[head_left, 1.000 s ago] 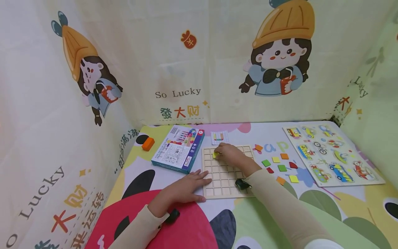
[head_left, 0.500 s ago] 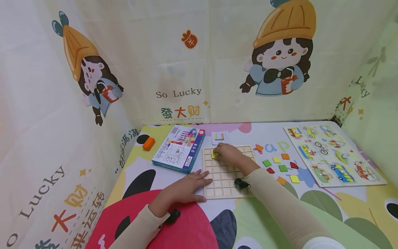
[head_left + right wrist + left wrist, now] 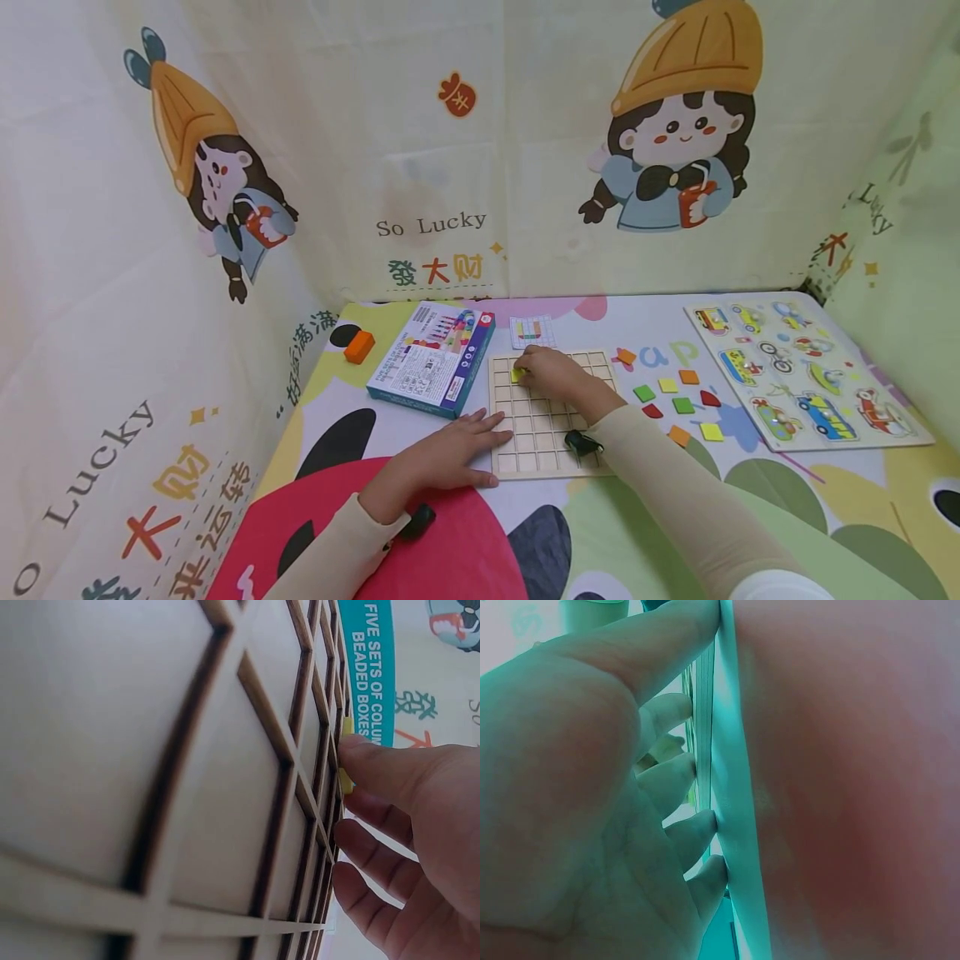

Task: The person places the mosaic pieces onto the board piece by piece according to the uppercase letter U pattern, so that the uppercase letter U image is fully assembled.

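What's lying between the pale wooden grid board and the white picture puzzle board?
Loose green, yellow, orange and red flat pieces, in the head view.

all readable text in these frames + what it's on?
"So Lucky": back curtain
"發大财": back curtain, below that
"O Lucky", start cut off: left curtain
"大财": left curtain
"大": right curtain
"a", "p": tablecloth
"FIVE SETS OF COLUM", rest hidden or cut off: edge of the box
"BEADED BOXES": same edge
Too small: remaining box print.
Unclear: character on the red pouch print; other curtain writing, slanted, creased or cut off.
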A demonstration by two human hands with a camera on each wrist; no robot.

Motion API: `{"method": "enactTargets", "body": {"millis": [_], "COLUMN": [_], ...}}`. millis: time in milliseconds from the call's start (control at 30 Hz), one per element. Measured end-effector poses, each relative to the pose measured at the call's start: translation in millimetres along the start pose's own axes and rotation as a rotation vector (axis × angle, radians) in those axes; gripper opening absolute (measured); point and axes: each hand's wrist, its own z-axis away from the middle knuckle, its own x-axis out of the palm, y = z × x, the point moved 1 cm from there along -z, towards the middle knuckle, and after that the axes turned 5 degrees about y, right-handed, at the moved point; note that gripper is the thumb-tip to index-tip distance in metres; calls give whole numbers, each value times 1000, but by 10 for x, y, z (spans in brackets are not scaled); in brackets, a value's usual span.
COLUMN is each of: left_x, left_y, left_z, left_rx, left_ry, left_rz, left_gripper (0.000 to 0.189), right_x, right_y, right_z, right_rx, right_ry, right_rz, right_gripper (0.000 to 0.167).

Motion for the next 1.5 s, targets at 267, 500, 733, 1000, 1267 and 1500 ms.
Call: {"method": "enactTargets", "body": {"millis": [267,500,733,1000,1267,1500], "left_x": [6,28,35,14,-2,20], "left_y": [-12,8,-4,8,21,-13], "left_z": [-19,-42,-36,1,22,9], "left_rx": [14,11,6,-12,-24,-20], "left_ry": [5,-6,-8,-7,-2,-5], "left_rz": [-6,8,-14,-6,-15,-20], "left_gripper": [76,76,77,77,77,78], "right_x": [-9,-25,-141,-314,-417,-463], "right_y": [11,90,263,519,733,958], "right_z": [13,107,339,651,915,1097], "right_rx": [19,-10,-23,20,83,153], "right_ry": [1,28,99,95,120,131], "right_rz": [9,9,-34,-19,-10,-22], "right_gripper": [27,25,24,29,29,31]}}
